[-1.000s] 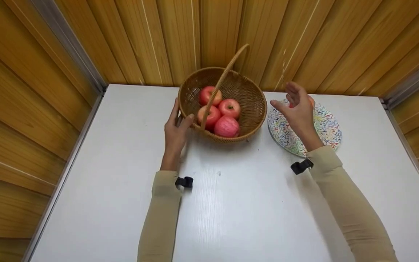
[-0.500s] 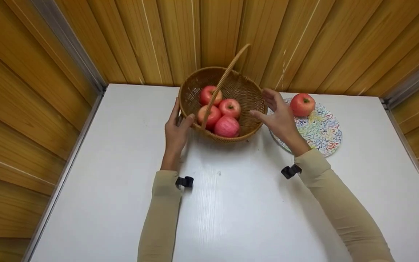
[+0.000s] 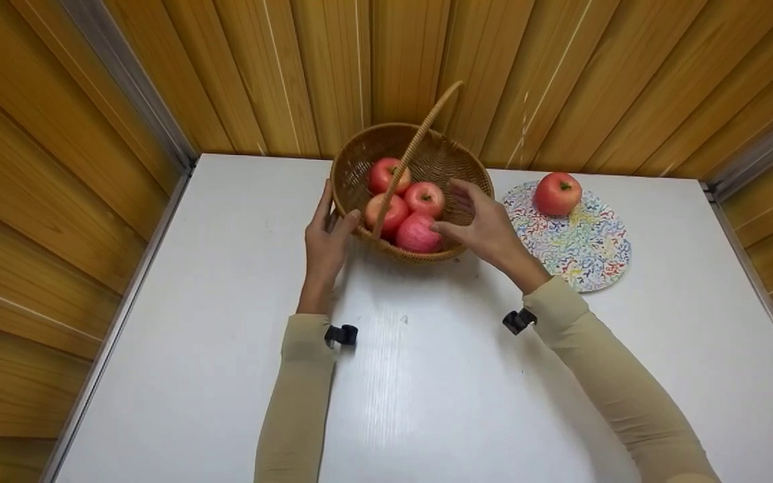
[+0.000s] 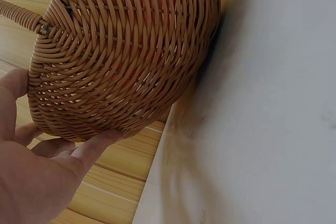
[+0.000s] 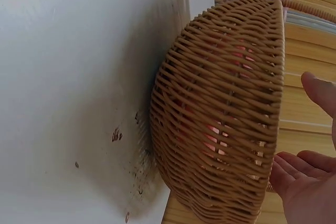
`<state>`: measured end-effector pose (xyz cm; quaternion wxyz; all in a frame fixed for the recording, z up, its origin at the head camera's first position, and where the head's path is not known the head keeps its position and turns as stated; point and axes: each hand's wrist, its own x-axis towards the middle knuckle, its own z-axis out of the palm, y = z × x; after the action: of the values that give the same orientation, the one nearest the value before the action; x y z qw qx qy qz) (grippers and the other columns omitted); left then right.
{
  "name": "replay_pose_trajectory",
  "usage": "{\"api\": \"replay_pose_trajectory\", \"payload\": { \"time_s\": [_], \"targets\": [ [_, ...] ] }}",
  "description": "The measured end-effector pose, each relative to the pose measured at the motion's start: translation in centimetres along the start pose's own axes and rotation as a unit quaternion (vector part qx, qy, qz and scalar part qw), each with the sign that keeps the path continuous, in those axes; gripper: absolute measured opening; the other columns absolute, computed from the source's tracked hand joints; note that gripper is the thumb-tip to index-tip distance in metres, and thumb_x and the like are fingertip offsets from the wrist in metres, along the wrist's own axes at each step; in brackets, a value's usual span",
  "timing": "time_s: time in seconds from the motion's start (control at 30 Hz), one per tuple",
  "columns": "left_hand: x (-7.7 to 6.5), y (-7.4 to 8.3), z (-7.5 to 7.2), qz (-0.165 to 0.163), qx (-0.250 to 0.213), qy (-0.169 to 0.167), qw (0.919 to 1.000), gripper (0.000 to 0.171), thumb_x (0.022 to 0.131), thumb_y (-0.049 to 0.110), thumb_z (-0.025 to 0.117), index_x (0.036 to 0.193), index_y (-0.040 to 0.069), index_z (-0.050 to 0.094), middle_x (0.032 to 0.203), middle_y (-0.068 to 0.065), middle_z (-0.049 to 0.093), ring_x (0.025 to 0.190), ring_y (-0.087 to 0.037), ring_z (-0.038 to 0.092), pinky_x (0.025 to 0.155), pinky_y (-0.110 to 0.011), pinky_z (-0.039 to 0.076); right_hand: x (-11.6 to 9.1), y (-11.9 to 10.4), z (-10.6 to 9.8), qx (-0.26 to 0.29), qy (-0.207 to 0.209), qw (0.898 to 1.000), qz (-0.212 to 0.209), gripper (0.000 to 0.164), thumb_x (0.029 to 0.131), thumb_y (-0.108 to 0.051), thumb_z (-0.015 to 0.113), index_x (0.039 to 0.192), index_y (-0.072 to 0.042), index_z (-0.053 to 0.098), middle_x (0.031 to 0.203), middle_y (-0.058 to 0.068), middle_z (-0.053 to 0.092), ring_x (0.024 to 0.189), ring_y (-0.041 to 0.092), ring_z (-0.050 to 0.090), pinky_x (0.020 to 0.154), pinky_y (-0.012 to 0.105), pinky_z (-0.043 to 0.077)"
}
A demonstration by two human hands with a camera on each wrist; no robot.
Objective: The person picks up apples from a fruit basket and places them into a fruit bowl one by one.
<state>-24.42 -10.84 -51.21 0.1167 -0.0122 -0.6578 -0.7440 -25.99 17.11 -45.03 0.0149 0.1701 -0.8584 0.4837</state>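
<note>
A brown wicker basket (image 3: pixel 453 161) with an arched handle stands against the back wall, tilted toward the front; in the left wrist view its woven side (image 4: pixel 126 51) fills the upper part. Several red apples (image 3: pixel 386 213) lie inside, a pinker apple (image 3: pixel 419 233) nearest the front rim. My left hand (image 3: pixel 325 251) holds the basket's left side, thumb and fingers spread over rim and wall. Reaching in over the right rim, my right hand (image 3: pixel 490 235) has thumb and fingers apart, its thumb tip right at the pinker apple. The right wrist view shows this hand (image 5: pixel 310 187) beyond the rim.
To the right of the basket lies a round plate (image 3: pixel 581 248) with a multicoloured squiggle pattern. One red apple (image 3: pixel 557 194) sits near its back edge. Wood-panelled walls (image 3: pixel 279 80) enclose the white table (image 3: pixel 413 376) at the back and sides.
My right hand has moved left from over the plate, past the basket's right rim to the pinker apple, uncovering the apple on the plate. The left hand keeps its place on the basket.
</note>
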Motion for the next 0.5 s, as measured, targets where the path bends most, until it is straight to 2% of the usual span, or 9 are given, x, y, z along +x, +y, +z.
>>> {"api": "replay_pose_trajectory", "payload": {
  "time_s": [0.1,0.23,0.4,0.5],
  "targets": [
    [0.0,0.0,0.0,-0.001,0.011,0.003,0.9999,0.077,0.103,0.026,0.072,0.169,0.023,0.033,0.173,-0.002,0.029,0.154,-0.028,0.036,0.109,-0.033,0.050,0.1,0.0,0.6,-0.003,-0.018,1.000,0.004,0.085,0.087,-0.023,0.092,0.154,0.003,0.047,0.150,0.024,0.056,0.139,0.039,0.055,0.116,0.052,0.045],
    [-0.1,0.1,0.0,-0.004,0.018,0.006,0.9998,0.077,0.102,0.028,0.073,0.169,0.026,0.034,0.172,0.000,0.029,0.153,-0.027,0.037,0.109,-0.033,0.051,0.2,-0.1,1.2,-0.005,-0.035,0.999,0.015,0.083,0.089,-0.024,0.090,0.154,0.005,0.047,0.150,0.025,0.056,0.138,0.041,0.055,0.115,0.054,0.045],
    [-0.1,0.2,0.0,-0.007,0.011,0.004,0.9999,0.076,0.102,0.025,0.073,0.168,0.029,0.034,0.172,0.001,0.029,0.154,-0.026,0.037,0.109,-0.034,0.050,0.3,-0.3,1.7,-0.058,-0.047,0.997,0.019,0.077,0.094,-0.028,0.085,0.152,0.006,0.049,0.149,0.025,0.057,0.137,0.039,0.055,0.115,0.051,0.045],
    [0.0,0.2,0.0,-0.009,0.004,0.004,0.9999,0.076,0.102,0.022,0.073,0.168,0.028,0.034,0.173,0.001,0.027,0.154,-0.027,0.035,0.111,-0.037,0.049,0.5,-0.5,2.0,-0.084,-0.058,0.995,0.013,0.073,0.095,-0.027,0.084,0.150,0.007,0.051,0.144,0.024,0.061,0.131,0.038,0.059,0.112,0.049,0.048]
  ]
}}
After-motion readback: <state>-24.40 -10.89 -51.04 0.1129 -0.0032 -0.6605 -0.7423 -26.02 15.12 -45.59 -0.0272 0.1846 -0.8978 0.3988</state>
